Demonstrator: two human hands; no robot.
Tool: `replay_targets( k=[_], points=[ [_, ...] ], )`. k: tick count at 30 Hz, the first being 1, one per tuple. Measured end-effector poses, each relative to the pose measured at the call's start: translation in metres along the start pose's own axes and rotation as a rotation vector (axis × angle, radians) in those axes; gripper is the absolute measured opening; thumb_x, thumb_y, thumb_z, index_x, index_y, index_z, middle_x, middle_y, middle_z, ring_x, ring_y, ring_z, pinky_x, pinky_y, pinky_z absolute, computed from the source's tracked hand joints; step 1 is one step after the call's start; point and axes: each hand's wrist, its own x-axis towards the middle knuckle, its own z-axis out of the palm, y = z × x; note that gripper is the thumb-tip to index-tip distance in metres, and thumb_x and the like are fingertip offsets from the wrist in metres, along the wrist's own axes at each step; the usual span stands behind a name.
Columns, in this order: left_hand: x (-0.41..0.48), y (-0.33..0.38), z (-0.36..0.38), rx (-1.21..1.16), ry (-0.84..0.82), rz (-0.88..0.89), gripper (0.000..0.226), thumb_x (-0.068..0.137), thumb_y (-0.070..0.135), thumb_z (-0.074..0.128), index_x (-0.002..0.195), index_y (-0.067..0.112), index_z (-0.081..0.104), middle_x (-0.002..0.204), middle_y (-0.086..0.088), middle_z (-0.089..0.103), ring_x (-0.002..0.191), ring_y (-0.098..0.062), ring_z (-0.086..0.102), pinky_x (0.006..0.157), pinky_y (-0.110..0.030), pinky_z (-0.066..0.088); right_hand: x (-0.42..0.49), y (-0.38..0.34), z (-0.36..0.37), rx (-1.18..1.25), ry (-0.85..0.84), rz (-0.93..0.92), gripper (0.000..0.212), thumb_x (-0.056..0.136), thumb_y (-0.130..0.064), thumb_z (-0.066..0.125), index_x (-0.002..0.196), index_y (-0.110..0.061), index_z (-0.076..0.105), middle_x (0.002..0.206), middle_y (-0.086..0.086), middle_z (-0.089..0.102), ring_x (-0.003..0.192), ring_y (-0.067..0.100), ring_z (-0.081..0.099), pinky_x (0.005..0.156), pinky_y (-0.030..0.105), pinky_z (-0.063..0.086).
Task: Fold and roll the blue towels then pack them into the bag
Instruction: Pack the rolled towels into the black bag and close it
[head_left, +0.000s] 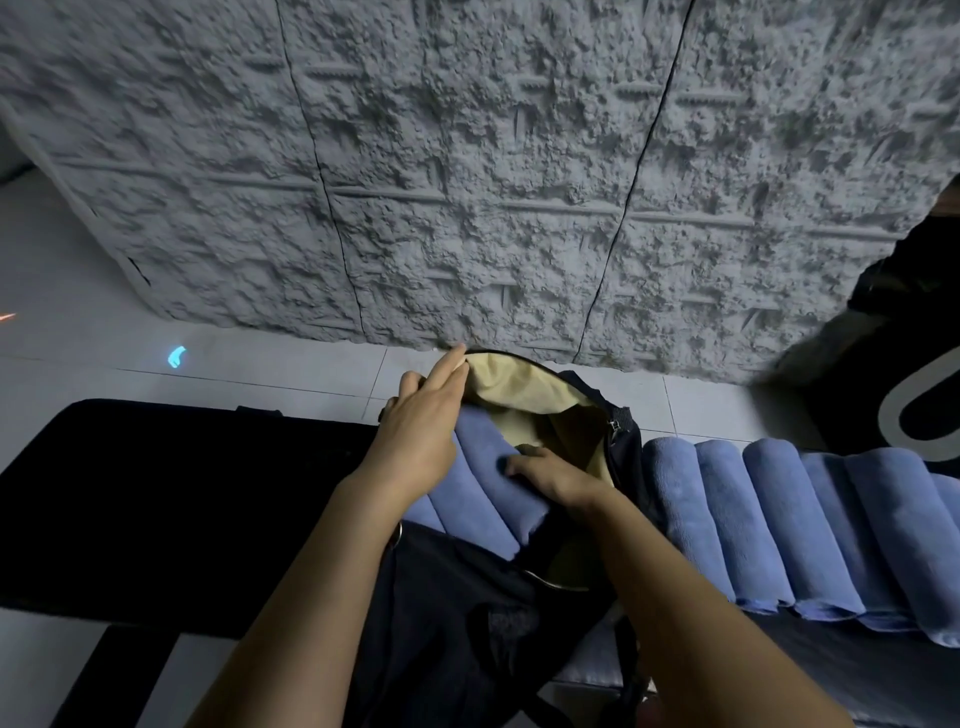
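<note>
Seems about halfway through packing. Holding up the far rim of the bag (457, 597) with the left hand (421, 431), fingers nearly straight. Gripping a blue roll (491, 501) inside, beside others, with the curled right hand (550, 478). Left to pack: the row of rolled towels (805, 519) just right.

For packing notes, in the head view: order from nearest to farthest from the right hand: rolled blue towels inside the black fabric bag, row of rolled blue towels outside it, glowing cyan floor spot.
1. Rolled blue towels in black bag: under the right hand, touching.
2. Towel row: to its right.
3. Cyan spot: far left.
</note>
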Motion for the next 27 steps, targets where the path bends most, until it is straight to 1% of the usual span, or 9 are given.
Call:
replay_targets(
  k=[3,5,7,10,17,20,22,24,27],
  points=[
    [0.001,-0.001,0.003,-0.002,-0.004,0.001,0.083,0.072,-0.02,0.028,0.144,0.021,0.022,0.154,0.025,-0.007,0.106,-0.021,0.031,0.079,-0.037,0.045,0.002,0.006,0.004,-0.264,0.034,-0.029,0.03,0.095,-0.024,0.046,0.121,-0.011,0.052,0.117,0.012,0.057,0.108,0.025,0.052,0.094,0.033,0.042],
    [0.002,-0.001,0.003,-0.011,-0.004,-0.002,0.084,0.07,-0.02,0.028,0.143,0.021,0.023,0.154,0.026,-0.006,0.106,-0.021,0.032,0.079,-0.037,0.045,0.0,0.01,0.016,-0.533,0.156,-0.118,0.055,0.096,-0.037,0.039,0.145,-0.013,0.028,0.142,0.016,0.036,0.13,0.034,0.032,0.107,0.043,0.026],
    [0.002,-0.001,0.002,-0.025,-0.006,-0.006,0.082,0.071,-0.018,0.028,0.143,0.021,0.024,0.154,0.026,-0.005,0.107,-0.022,0.032,0.08,-0.038,0.045,-0.009,0.011,0.032,-0.559,0.231,-0.185,0.073,0.092,-0.057,0.037,0.151,-0.028,0.006,0.153,0.009,0.018,0.134,0.037,0.024,0.107,0.048,0.027],
    [0.001,0.002,0.003,-0.043,-0.009,-0.021,0.081,0.074,-0.018,0.029,0.144,0.022,0.023,0.154,0.026,-0.005,0.111,-0.021,0.032,0.08,-0.036,0.045,-0.018,0.015,0.051,-0.642,0.279,-0.279,0.086,0.078,-0.08,0.035,0.147,-0.042,0.0,0.153,0.006,0.014,0.13,0.036,0.028,0.101,0.048,0.033],
    [0.0,-0.001,0.006,-0.028,0.002,0.011,0.077,0.074,-0.018,0.029,0.139,0.023,0.03,0.153,0.028,-0.003,0.107,-0.019,0.033,0.073,-0.031,0.039,-0.008,0.03,0.058,-0.9,0.254,-0.258,0.101,0.057,-0.086,-0.013,0.148,-0.041,-0.01,0.158,0.014,-0.008,0.138,0.038,0.016,0.104,0.05,0.027],
    [-0.004,0.0,0.006,-0.007,0.018,-0.016,0.071,0.08,-0.013,0.033,0.14,0.025,0.031,0.154,0.025,0.001,0.115,-0.018,0.032,0.081,-0.027,0.032,-0.009,0.02,0.055,-0.884,0.175,-0.211,0.101,0.06,-0.089,0.001,0.148,-0.04,-0.011,0.158,0.014,-0.014,0.143,0.04,-0.001,0.11,0.056,0.014],
    [-0.009,0.004,0.008,0.04,0.043,-0.05,0.066,0.086,-0.005,0.038,0.142,0.028,0.03,0.155,0.02,0.004,0.124,-0.018,0.028,0.09,-0.03,0.032,-0.021,0.014,0.047,-0.89,0.178,-0.266,0.089,0.077,-0.081,0.017,0.15,-0.036,-0.005,0.159,0.012,-0.012,0.144,0.038,-0.005,0.113,0.057,0.006],
    [-0.016,0.009,0.008,0.064,0.138,-0.062,0.061,0.085,0.0,0.046,0.138,0.029,0.04,0.156,0.013,0.014,0.128,-0.021,0.027,0.098,-0.036,0.032,-0.039,0.013,0.033,-0.878,0.249,-0.392,0.072,0.091,-0.061,0.035,0.15,-0.03,0.008,0.159,0.008,0.001,0.145,0.035,0.002,0.116,0.051,0.008],
    [-0.024,0.025,0.013,0.036,0.33,0.038,0.052,0.072,-0.004,0.061,0.118,0.019,0.062,0.144,0.0,0.042,0.12,-0.027,0.039,0.094,-0.046,0.04,-0.067,0.025,-0.004,-0.818,0.451,-0.559,0.056,0.091,-0.042,0.046,0.142,-0.024,0.033,0.148,0.004,0.033,0.133,0.031,0.03,0.11,0.042,0.028]
  ],
)
